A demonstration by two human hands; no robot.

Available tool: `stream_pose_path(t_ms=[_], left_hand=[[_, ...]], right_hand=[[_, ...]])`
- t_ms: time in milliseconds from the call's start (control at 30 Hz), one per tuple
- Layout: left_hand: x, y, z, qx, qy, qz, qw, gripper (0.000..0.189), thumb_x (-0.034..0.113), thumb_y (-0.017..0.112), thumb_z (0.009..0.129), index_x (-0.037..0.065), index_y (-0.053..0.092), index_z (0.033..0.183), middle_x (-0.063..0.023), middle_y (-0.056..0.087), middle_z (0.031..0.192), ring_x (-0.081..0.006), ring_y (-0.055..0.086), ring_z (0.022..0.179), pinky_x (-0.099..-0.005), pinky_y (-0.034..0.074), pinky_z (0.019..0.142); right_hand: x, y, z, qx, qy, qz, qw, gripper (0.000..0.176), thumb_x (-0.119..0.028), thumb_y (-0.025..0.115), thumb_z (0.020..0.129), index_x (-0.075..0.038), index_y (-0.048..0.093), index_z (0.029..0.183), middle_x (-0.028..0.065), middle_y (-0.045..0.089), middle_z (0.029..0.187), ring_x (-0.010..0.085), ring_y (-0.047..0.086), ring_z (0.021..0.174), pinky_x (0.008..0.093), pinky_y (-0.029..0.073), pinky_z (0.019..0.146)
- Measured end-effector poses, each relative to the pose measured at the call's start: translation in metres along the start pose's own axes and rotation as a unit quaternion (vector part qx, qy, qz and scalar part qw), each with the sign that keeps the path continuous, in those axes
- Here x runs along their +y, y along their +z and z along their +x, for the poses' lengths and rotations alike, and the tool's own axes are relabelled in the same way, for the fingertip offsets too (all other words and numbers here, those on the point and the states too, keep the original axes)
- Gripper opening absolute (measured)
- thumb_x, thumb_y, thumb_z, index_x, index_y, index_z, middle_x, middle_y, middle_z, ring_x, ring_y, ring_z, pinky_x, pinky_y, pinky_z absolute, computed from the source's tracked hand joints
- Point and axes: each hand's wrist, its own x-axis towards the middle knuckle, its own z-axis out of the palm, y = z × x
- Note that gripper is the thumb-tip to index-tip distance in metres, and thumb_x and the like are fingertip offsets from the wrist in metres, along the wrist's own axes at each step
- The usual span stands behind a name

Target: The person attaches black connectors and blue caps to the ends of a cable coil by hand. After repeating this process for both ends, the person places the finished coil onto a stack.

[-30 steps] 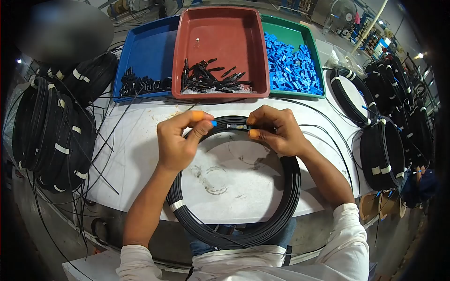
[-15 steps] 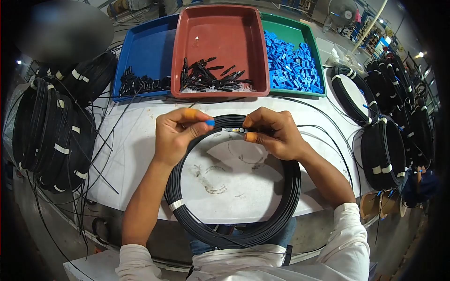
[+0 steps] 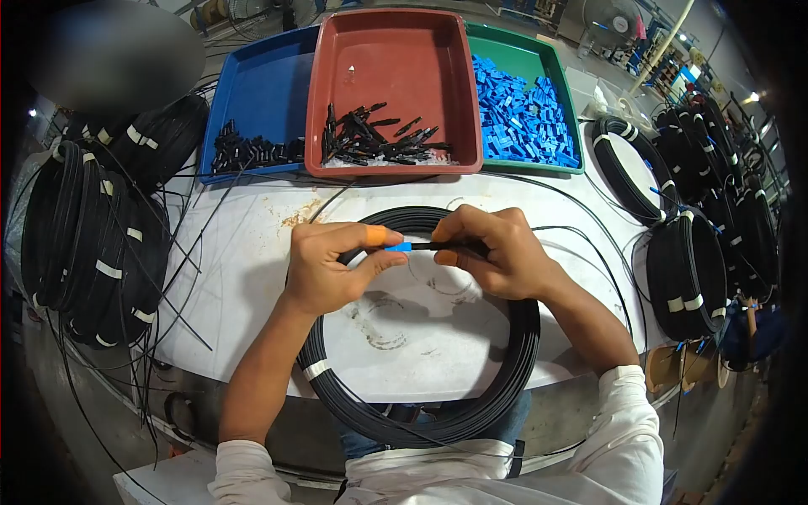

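Note:
My left hand (image 3: 330, 267) pinches a small blue connector cap (image 3: 398, 247) between an orange-tipped finger and thumb. My right hand (image 3: 494, 251) grips the black connector end of a cable (image 3: 450, 246). The cap and the connector end meet between the two hands. Both hands hover over a large coil of black cable (image 3: 505, 362) lying on the white table (image 3: 244, 269).
At the back stand a blue tray (image 3: 269, 93) with black parts, a red tray (image 3: 391, 59) with black connector pieces, and a green tray (image 3: 555, 63) with several blue caps. Bundled black cable coils are stacked at the left (image 3: 84, 227) and right (image 3: 694, 269). Loose black wires trail across the table's left side.
The hands have come together and dropped slightly toward me. The blue cap, held apart from the connector tip before, now sits against or on the cable end.

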Motion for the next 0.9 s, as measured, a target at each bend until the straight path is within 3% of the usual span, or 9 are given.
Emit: stream_pose_path(t_ms=[233,267,333,433,467,600,767,800,900], left_hand=[[0.003,0.004,0.002,0.024,0.007,0.033,0.999,0.024,0.010,0.086,0.071,0.002,0.075,0.090,-0.0101,0.075,0.085,-0.0185,0.073,0.071,-0.0273,0.057,0.065],[0.005,0.004,0.005,0.049,0.046,0.061,0.996,0.028,0.012,0.086,0.071,0.001,0.074,0.093,-0.0107,0.075,0.086,-0.0186,0.073,0.071,-0.0279,0.057,0.067],[0.002,0.000,0.010,0.084,0.137,0.111,0.981,0.037,0.012,0.087,0.070,-0.001,0.070,0.101,-0.0124,0.074,0.089,-0.0194,0.073,0.072,-0.0290,0.058,0.068],[0.006,0.004,-0.001,0.064,0.058,0.107,0.990,0.032,0.012,0.086,0.070,0.003,0.072,0.098,-0.0069,0.075,0.089,-0.0210,0.073,0.076,-0.0300,0.059,0.068],[0.002,0.005,-0.001,0.071,0.102,0.119,0.985,0.032,0.011,0.085,0.071,0.002,0.072,0.099,-0.0076,0.075,0.088,-0.0220,0.073,0.073,-0.0302,0.058,0.065],[0.007,0.013,-0.002,0.095,0.073,0.099,0.988,0.029,0.005,0.083,0.071,0.002,0.067,0.096,-0.0070,0.074,0.084,-0.0223,0.071,0.067,-0.0311,0.057,0.061],[0.002,0.023,-0.002,0.091,0.152,0.108,0.978,0.034,-0.008,0.068,0.083,0.000,0.039,0.100,-0.0144,0.063,0.079,-0.0267,0.065,0.071,-0.0339,0.054,0.064],[0.008,0.024,-0.001,0.068,0.101,0.077,0.990,0.037,-0.013,0.060,0.085,0.002,0.031,0.102,-0.0157,0.055,0.084,-0.0271,0.058,0.070,-0.0349,0.050,0.064],[0.005,0.025,0.002,0.044,0.101,0.067,0.992,0.038,-0.014,0.059,0.084,0.003,0.030,0.103,-0.0162,0.053,0.085,-0.0257,0.057,0.070,-0.0338,0.049,0.064]], right_hand=[[0.007,0.018,0.002,0.019,-0.002,-0.037,0.999,0.029,0.008,0.064,0.077,-0.001,0.053,0.101,0.0168,0.071,0.085,0.0333,0.072,0.079,0.0394,0.056,0.066],[0.010,0.020,0.004,0.041,0.004,-0.021,0.999,0.023,0.003,0.074,0.080,0.000,0.060,0.097,0.0114,0.071,0.082,0.0236,0.072,0.070,0.0319,0.054,0.062],[0.014,0.023,0.004,0.060,-0.015,-0.013,0.998,0.024,0.005,0.075,0.079,0.000,0.060,0.097,0.0115,0.070,0.083,0.0232,0.071,0.071,0.0312,0.054,0.062],[0.010,0.024,0.005,0.081,-0.040,-0.010,0.996,0.024,0.006,0.075,0.078,0.001,0.061,0.097,0.0114,0.069,0.084,0.0229,0.070,0.073,0.0304,0.053,0.061],[0.009,0.024,0.005,0.086,-0.048,-0.017,0.995,0.024,0.007,0.075,0.077,0.001,0.062,0.096,0.0112,0.068,0.083,0.0229,0.070,0.073,0.0302,0.053,0.060],[0.011,0.027,0.004,0.108,-0.089,-0.062,0.988,0.024,0.007,0.077,0.074,0.000,0.061,0.090,0.0099,0.066,0.081,0.0226,0.068,0.071,0.0302,0.052,0.057],[0.002,0.031,0.002,0.145,-0.082,-0.066,0.984,0.027,0.018,0.068,0.069,0.001,0.058,0.086,0.0107,0.063,0.081,0.0244,0.071,0.075,0.0324,0.058,0.062],[0.001,0.032,0.002,0.144,-0.080,-0.067,0.984,0.027,0.018,0.068,0.069,0.001,0.058,0.086,0.0107,0.063,0.081,0.0244,0.071,0.075,0.0324,0.058,0.062],[-0.001,0.034,0.004,0.147,-0.063,-0.022,0.987,0.027,0.020,0.068,0.066,0.001,0.056,0.082,0.0111,0.063,0.080,0.0236,0.071,0.074,0.0321,0.057,0.058]])
